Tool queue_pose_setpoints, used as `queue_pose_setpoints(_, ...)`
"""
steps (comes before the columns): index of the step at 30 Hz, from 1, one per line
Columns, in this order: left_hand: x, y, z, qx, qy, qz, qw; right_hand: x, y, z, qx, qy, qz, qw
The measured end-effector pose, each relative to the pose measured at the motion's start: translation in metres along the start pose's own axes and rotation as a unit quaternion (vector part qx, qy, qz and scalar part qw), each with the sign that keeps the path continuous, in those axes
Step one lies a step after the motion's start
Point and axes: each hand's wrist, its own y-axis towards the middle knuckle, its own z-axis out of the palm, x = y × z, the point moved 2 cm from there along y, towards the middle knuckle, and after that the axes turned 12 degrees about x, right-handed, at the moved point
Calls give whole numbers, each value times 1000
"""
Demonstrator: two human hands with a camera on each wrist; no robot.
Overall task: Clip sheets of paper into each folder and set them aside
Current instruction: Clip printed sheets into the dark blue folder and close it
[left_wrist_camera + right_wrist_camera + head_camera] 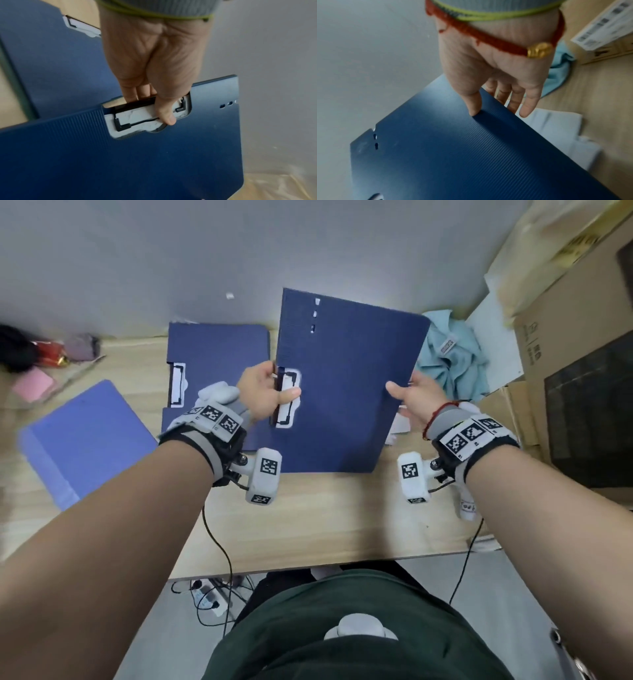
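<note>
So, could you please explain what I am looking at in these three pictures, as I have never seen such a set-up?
There is no machine here: a person wears three cameras. The large picture looks down from the head. The other two look along each wrist at the fingers. The left hand pinches a dark blue folder at its cutout, with the thumb on the clip that shows there. The right hand holds the opposite edge, thumb in front and fingers behind. The folder is held tilted over the wooden table. On the table lie a second dark blue folder, a lighter blue folder, white paper sheets and a light blue cloth. Cardboard boxes stand on the right.
</note>
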Motion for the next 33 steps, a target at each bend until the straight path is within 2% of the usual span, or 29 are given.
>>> queue_pose_setpoints(3,-15,-2,-13,-28,11,49,998,30,1,1,19,4,-93,995)
queue_pose_setpoints(5,-16,-2,-19,-45,21,52,997,43,-5,6,30,-25,-145,989)
queue_pose_setpoints(7,-11,-2,-20,-59,28,43,997,40,-3,10,31,-53,-157,986)
queue_pose_setpoints(12,18,2,-18,-72,29,-8,997,18,-5,20,44,-76,-114,990)
queue_pose_setpoints(15,30,5,-15,-66,37,-20,997,7,-1,22,31,-140,-72,987)
queue_pose_setpoints(20,47,16,-21,-40,113,-55,991,-1,9,22,1,-235,-5,972)
queue_pose_setpoints(24,42,20,-38,-59,143,-46,987,17,18,32,36,-172,-60,983)
queue_pose_setpoints(27,35,18,-57,-89,70,-11,993,32,29,50,62,-115,-70,989)
queue_pose_setpoints(31,36,19,-92,-135,12,-24,990,53,35,89,63,-111,-35,991)
queue_pose_setpoints(33,44,21,-112,-132,23,-63,989,56,40,111,87,-106,10,990)
